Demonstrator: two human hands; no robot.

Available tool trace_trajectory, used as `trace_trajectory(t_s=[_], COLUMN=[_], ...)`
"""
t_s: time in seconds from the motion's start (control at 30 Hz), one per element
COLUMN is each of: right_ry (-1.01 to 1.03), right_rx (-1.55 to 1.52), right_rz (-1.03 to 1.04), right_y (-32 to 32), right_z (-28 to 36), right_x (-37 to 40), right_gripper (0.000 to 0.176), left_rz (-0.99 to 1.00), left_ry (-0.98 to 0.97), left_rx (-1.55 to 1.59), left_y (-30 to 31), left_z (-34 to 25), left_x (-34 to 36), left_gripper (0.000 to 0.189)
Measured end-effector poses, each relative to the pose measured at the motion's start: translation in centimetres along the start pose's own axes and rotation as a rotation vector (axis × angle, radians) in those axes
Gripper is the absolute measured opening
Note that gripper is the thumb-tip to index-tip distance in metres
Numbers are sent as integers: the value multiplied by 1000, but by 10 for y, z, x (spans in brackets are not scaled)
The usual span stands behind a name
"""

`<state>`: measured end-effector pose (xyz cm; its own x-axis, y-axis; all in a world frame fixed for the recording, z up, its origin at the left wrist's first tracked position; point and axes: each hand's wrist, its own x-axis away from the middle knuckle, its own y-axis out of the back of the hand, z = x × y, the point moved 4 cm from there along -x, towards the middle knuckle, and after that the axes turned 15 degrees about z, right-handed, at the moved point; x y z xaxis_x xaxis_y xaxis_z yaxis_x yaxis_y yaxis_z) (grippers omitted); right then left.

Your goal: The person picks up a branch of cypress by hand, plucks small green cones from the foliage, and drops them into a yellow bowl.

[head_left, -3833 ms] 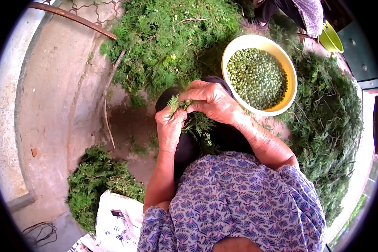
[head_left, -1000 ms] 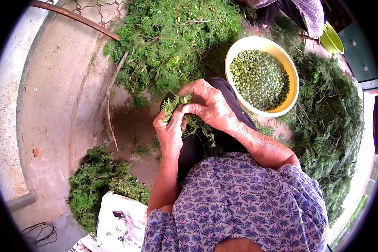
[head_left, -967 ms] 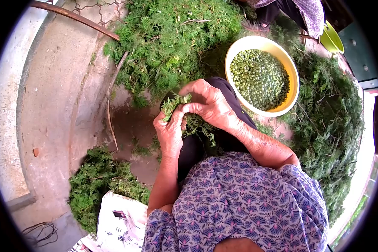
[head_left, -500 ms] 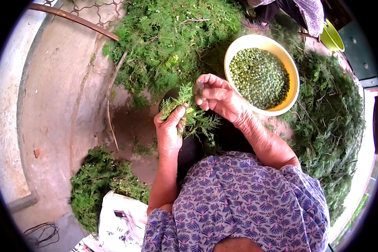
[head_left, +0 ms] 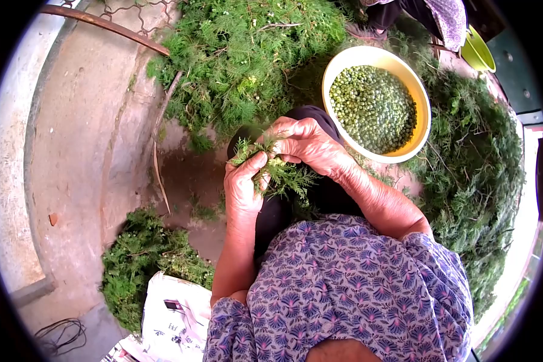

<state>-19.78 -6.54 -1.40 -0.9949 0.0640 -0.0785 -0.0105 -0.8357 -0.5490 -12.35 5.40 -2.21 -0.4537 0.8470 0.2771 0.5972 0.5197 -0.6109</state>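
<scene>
My left hand (head_left: 242, 186) is closed around a leafy evergreen sprig (head_left: 288, 178), thumb on top, above my lap. At the upper part of the same sprig, my right hand (head_left: 317, 146) has its thumb and fingers pinched together. Its fingertips are close to the left thumb, and what exactly lies between them is partly hidden. Up and to the right of my right hand stands a yellow basin (head_left: 426, 116), holding many small round green cones or berries (head_left: 371, 105).
A big heap of evergreen branches (head_left: 241, 66) lies ahead, with another heap (head_left: 470, 175) along the right. A smaller pile (head_left: 136, 259) sits at lower left beside a white printed sack (head_left: 172, 317). Another person's patterned sleeve (head_left: 447, 24) and a green basin (head_left: 479, 51) show at upper right.
My right hand has moved left and slightly down, from just beside the sprig onto it, and its fingers now meet the foliage. The left hand has stayed nearly still.
</scene>
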Motion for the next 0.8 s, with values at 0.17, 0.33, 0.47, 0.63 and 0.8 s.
trace_trajectory(t_s=[0.17, 0.33, 0.47, 0.63, 0.8], right_ry=[185, 126, 17, 66, 132], right_rx=[862, -221, 90, 472, 508], right_rz=[-419, -310, -179, -31, 2], right_y=[0, 21, 6, -13, -13], right_z=[18, 16, 1, -1, -8], right_x=[6, 2, 5, 0, -5], right_gripper=[11, 13, 15, 23, 23], left_rz=[-23, 3, -46, 6, 4], left_ry=[-120, -178, -201, -176, -207], left_rx=[-88, -32, 11, 44, 61], left_y=[-1, 14, 22, 16, 13], left_z=[-2, 1, 2, 0, 1], left_x=[1, 3, 3, 4, 4], left_gripper=[12, 16, 17, 19, 20])
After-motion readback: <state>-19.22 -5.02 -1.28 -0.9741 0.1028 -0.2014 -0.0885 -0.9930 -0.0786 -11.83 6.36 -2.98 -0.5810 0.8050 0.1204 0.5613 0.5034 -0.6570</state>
